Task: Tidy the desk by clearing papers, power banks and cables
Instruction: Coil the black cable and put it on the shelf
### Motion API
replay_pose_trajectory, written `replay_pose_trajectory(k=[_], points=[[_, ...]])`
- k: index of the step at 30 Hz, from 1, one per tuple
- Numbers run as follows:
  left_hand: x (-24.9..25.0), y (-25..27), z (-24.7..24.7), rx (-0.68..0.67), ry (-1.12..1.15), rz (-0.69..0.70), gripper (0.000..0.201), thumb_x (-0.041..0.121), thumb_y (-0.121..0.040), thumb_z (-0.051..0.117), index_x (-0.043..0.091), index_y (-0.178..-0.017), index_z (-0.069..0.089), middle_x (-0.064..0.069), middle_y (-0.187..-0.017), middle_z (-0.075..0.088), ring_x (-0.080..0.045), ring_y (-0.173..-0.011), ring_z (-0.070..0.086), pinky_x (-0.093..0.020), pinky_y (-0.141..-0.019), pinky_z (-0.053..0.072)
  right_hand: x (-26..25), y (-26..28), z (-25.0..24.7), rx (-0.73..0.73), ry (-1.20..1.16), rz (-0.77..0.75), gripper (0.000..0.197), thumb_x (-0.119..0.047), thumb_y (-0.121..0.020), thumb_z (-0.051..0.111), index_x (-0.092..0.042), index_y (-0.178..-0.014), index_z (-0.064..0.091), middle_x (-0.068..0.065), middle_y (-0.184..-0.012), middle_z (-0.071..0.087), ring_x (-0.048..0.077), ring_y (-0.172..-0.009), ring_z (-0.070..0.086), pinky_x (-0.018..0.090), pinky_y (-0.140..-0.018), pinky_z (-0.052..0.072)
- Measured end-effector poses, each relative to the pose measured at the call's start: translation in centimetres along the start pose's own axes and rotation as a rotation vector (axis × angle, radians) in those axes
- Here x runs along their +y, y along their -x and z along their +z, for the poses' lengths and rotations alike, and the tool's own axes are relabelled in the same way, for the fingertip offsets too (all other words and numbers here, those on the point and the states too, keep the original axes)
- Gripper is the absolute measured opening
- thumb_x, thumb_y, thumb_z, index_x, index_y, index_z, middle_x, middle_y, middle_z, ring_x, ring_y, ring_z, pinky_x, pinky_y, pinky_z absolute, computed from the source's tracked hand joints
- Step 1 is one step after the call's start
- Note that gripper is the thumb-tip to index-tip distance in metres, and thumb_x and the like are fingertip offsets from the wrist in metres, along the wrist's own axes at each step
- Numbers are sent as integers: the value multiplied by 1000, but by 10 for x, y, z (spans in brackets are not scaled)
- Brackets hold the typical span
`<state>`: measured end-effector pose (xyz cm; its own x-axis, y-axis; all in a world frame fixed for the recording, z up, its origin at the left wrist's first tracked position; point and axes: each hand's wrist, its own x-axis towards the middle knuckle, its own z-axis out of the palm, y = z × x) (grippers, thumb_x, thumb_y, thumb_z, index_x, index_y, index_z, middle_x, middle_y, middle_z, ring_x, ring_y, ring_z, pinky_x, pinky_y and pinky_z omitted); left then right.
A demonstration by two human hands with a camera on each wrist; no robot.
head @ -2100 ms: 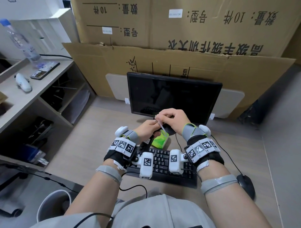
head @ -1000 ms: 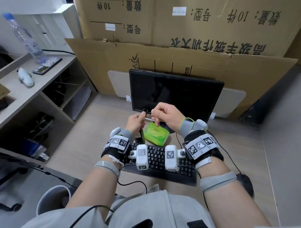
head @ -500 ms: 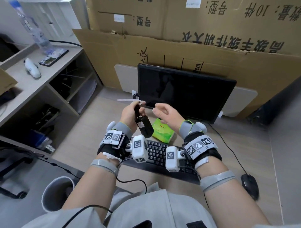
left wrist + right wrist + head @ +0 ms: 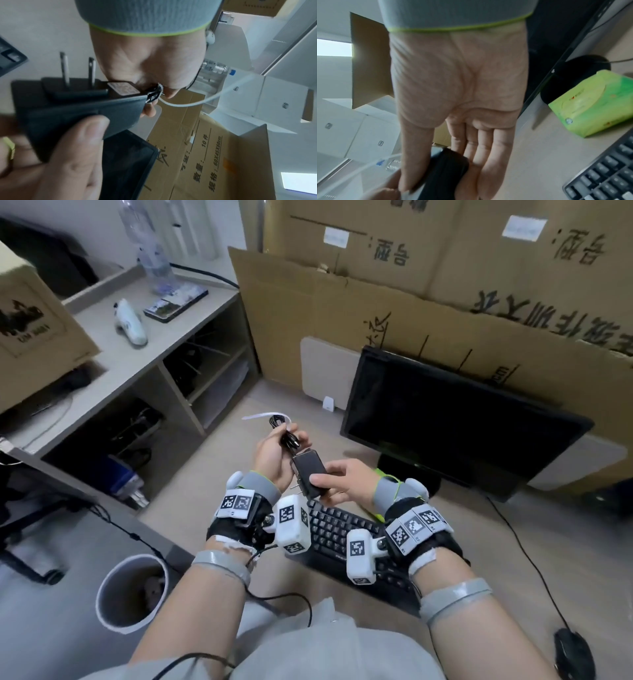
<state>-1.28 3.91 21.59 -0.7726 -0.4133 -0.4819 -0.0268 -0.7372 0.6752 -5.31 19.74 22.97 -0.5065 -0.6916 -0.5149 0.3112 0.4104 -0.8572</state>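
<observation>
Large brown cardboard boxes (image 4: 445,268) printed with black characters fill the upper right of the frame behind a pale wood desk (image 4: 565,542). At upper left stands a light shelf unit (image 4: 164,350) with open compartments; grey floor (image 4: 41,628) lies lower left.

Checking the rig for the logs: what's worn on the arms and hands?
Both hands, left and right, are bare. Each wrist has a grey cuff with a lime edge, a black strap carrying white square-code tags, and a white camera block with the same codes. Grey bands ring the forearms; thin black cables run off.
</observation>
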Motion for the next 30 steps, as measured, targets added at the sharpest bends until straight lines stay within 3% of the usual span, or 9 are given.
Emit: replay_pose_trajectory(k=[4,6,8,10,12,16,20,25,30], points=[[21,-22,-45,74,-159,-73,17,18,-96,51,15,-81,58,-2,-65,64,-15,-66,67,-31,-71,56,-13,-42,26,74,-50,62,23,-20,-92,65,-3,-106,58,16,-80,67,18,-52,63,33,-63,59],[39,-35,-76,55,-199,-119,31,19,-96,52,16,-66,61,9,-49,48,-8,-51,60,-22,-61,56,-24,-66,52,109,-92,94,17,-19,-93,63,-12,-104,52,15,-75,66,19,-48,62,33,-59,58],[56,-49,-107,56,-255,-171,44,18,-97,49,15,-54,58,8,-55,53,-5,-56,62,-19,-58,53,-35,-91,80,147,-122,121,21,-15,-94,60,-16,-109,45,14,-72,63,18,-43,59,30,-53,55],[80,-60,-134,56,-296,-178,21,14,-96,51,15,-84,69,3,-77,65,-9,-78,65,-22,-71,53,-48,-118,111,178,-147,151,26,-10,-95,57,-13,-116,42,14,-71,60,17,-41,56,29,-50,53],[100,-70,-149,53,-280,-145,23,8,-95,54,13,-114,65,-3,-93,68,-14,-83,63,-25,-76,51,-55,-135,134,181,-169,173,32,-4,-93,56,-11,-122,44,14,-70,59,17,-43,55,30,-52,55],[140,-87,-159,52,-245,-47,28,-7,-91,50,8,-111,63,-3,-90,69,-11,-78,70,-22,-70,56,-66,-154,153,113,-330,168,35,2,-91,56,-6,-124,50,16,-76,58,21,-50,56,40,-66,60],[156,-101,-153,18,-251,-63,37,0,-87,49,6,-120,61,-6,-100,71,-16,-94,69,-28,-78,53,-83,-162,154,205,-455,151,24,-10,-96,52,-9,-120,50,14,-77,58,20,-47,50,44,-70,58],[149,-104,-127,9,-293,3,32,0,-92,60,15,-120,58,1,-99,71,-12,-89,68,-25,-71,56,-81,-168,128,268,-475,174,23,-19,-96,57,-7,-110,44,13,-74,60,19,-46,51,48,-77,59],[150,-112,-118,157,-331,82,42,-4,-89,61,6,-129,55,-6,-103,71,-12,-81,70,-25,-68,58,-78,-178,115,141,-443,116,48,-3,-79,76,-8,-118,48,14,-94,66,27,-76,62,47,-96,53]])
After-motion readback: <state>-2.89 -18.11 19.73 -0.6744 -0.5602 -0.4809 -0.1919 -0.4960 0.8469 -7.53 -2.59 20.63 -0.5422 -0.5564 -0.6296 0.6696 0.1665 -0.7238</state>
